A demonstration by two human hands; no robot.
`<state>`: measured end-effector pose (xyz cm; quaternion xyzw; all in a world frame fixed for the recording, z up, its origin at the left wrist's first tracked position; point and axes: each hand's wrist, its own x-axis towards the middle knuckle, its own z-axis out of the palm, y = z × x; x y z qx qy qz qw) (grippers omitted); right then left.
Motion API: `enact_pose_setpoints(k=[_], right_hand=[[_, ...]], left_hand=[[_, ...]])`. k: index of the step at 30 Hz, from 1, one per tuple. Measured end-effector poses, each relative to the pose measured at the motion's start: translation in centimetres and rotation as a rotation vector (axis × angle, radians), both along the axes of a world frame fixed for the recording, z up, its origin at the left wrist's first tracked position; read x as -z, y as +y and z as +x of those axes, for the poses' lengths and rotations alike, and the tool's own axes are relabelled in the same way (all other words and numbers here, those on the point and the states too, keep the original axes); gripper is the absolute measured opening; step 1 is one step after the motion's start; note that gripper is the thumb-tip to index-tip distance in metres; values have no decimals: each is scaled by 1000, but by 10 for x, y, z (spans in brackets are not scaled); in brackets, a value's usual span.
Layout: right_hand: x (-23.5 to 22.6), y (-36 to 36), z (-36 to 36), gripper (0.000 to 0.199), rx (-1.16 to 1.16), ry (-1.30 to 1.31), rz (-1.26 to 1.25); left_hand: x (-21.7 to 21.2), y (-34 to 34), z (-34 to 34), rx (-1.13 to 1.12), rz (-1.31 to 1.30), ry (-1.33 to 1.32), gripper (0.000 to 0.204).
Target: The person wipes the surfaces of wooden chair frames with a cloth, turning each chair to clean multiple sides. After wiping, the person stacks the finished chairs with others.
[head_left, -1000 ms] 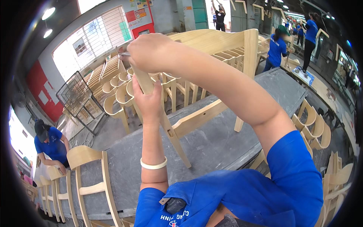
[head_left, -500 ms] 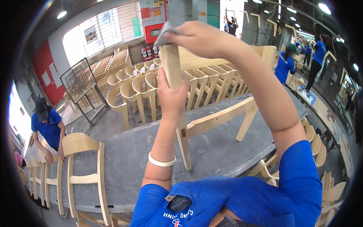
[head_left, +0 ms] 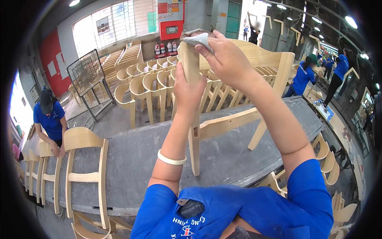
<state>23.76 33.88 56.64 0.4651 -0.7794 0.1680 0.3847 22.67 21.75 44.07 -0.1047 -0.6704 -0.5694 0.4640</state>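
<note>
Your left hand (head_left: 188, 91) wraps a post (head_left: 191, 59) of the chair-back frame (head_left: 230, 122) on the worktable (head_left: 234, 161), likely steadying it; your right hand (head_left: 230, 57), fingers curled, pinches a grey sheet (head_left: 199, 39), perhaps sandpaper, at its top.

At the far left, a red door (head_left: 48, 49) stands near a barred window (head_left: 115, 24), with a wire-mesh cage (head_left: 85, 69) in front. Fire extinguishers (head_left: 157, 50) sit beneath a red wall cabinet (head_left: 163, 31). Left, a dark-capped co-worker (head_left: 49, 119) bends; at the far right, a green-capped co-worker (head_left: 303, 77) stands.
</note>
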Motion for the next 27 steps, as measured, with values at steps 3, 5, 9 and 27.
enact_pose_setpoints(k=[3, 5, 9, 27], right_hand=[[21, -22, -15, 35, 42, 248, -206], [40, -24, -17, 39, 18, 255, -272], [71, -21, -7, 41, 96, 213, -267], [-29, 18, -4, 36, -121, -217, -300]], left_hand=[[2, 0, 0, -55, -70, 30, 83], [2, 1, 0, -51, -69, 51, 81], [-2, 4, 6, -97, -54, 75, 77], [-3, 23, 34, -11, -28, -38, 78]])
